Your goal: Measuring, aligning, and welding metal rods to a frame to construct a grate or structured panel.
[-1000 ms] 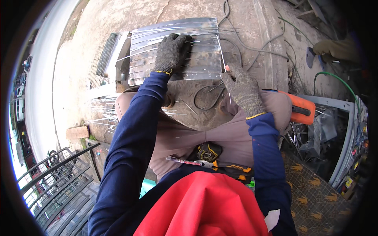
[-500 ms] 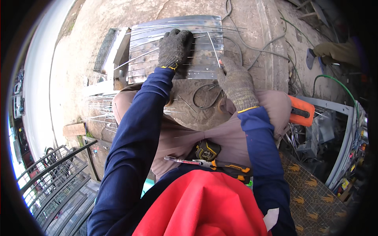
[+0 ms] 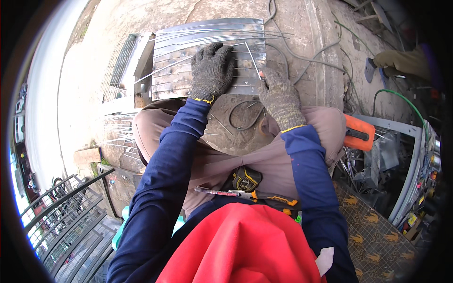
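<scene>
My left hand (image 3: 211, 68), in a dark knitted glove, lies palm down on a flat metal sheet (image 3: 166, 85) scored with several lines. Its fingers are stretched over the sheet, and a thin rod (image 3: 163, 71) runs from the left edge toward them. What is under the palm is hidden. My right hand (image 3: 282, 98), in a grey-brown glove, pinches a thin metal rod (image 3: 252, 57) near the sheet's right edge. That rod slants up and left over the sheet. Other long thin rods (image 3: 203, 33) lie across its far part.
A tape measure (image 3: 247, 179) and orange-black hand tool (image 3: 278, 200) rest on my lap. An orange-black case (image 3: 358, 133) is by my right knee. Dark cables (image 3: 321, 59) cross the ground at right. Loose rods (image 3: 118, 129) lie at left. Another person's leg (image 3: 401, 61) shows far right.
My left hand has shifted slightly toward me, its fingers less curled. The right hand has moved a little left and nearer to me with the rod, whose tip has come lower.
</scene>
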`<act>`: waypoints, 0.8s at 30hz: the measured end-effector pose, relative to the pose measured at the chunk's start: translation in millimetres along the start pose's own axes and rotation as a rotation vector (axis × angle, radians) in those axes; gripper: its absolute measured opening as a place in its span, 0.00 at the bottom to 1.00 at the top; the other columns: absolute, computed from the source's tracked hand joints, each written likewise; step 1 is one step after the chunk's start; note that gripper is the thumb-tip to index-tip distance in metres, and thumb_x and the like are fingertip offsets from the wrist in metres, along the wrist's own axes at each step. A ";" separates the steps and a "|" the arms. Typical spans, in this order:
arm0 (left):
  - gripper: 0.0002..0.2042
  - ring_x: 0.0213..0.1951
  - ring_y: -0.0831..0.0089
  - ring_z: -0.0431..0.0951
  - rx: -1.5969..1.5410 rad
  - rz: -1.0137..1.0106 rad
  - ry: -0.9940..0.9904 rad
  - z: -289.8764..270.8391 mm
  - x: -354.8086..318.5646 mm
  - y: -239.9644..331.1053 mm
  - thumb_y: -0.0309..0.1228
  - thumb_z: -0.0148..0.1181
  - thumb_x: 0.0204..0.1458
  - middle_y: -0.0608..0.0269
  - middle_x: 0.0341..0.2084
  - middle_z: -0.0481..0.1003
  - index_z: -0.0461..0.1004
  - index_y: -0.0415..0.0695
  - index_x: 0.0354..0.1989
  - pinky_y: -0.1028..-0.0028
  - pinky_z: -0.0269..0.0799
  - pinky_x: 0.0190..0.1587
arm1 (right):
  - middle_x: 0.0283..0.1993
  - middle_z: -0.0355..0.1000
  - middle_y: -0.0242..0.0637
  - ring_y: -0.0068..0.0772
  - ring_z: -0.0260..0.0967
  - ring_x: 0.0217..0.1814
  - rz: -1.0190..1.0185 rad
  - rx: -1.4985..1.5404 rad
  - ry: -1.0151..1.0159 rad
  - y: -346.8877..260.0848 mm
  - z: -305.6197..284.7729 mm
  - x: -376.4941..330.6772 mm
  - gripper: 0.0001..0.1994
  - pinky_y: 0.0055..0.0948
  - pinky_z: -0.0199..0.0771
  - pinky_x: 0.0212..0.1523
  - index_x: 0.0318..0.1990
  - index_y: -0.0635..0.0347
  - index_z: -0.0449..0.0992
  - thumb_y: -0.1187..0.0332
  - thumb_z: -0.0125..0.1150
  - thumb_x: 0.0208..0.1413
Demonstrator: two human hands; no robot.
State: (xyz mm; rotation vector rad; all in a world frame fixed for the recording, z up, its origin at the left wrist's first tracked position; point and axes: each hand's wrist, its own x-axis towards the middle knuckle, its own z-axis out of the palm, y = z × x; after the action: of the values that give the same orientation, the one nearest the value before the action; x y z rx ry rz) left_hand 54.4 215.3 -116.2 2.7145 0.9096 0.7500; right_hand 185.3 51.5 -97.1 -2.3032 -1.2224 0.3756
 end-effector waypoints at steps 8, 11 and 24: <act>0.15 0.56 0.51 0.71 0.032 -0.077 -0.093 -6.4 2.3 -24.7 0.40 0.58 0.59 0.57 0.53 0.75 0.77 0.56 0.54 0.53 0.64 0.59 | 0.48 0.77 0.46 0.52 0.76 0.50 0.020 -0.031 0.045 -4.4 -8.7 -11.6 0.15 0.49 0.77 0.49 0.52 0.51 0.77 0.60 0.60 0.59; 0.14 0.55 0.50 0.72 0.052 -0.113 -0.098 -14.2 4.4 -31.3 0.39 0.59 0.57 0.56 0.50 0.75 0.78 0.56 0.51 0.52 0.65 0.58 | 0.48 0.78 0.46 0.52 0.76 0.49 0.065 -0.007 -0.012 -1.7 -8.0 -11.2 0.15 0.49 0.77 0.48 0.52 0.51 0.77 0.61 0.60 0.59; 0.27 0.64 0.46 0.64 -0.053 0.037 -0.142 -1.9 -10.1 17.3 0.53 0.56 0.58 0.51 0.64 0.66 0.69 0.52 0.63 0.45 0.52 0.67 | 0.44 0.79 0.46 0.54 0.77 0.46 0.189 0.155 -0.162 11.2 -10.2 -22.7 0.17 0.48 0.77 0.47 0.51 0.52 0.74 0.61 0.63 0.55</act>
State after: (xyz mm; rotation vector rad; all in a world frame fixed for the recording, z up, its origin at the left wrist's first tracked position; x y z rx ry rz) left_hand 55.4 195.5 -113.1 2.7041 0.7981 0.5704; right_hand 185.0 24.3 -94.5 -2.2951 -1.0113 0.7108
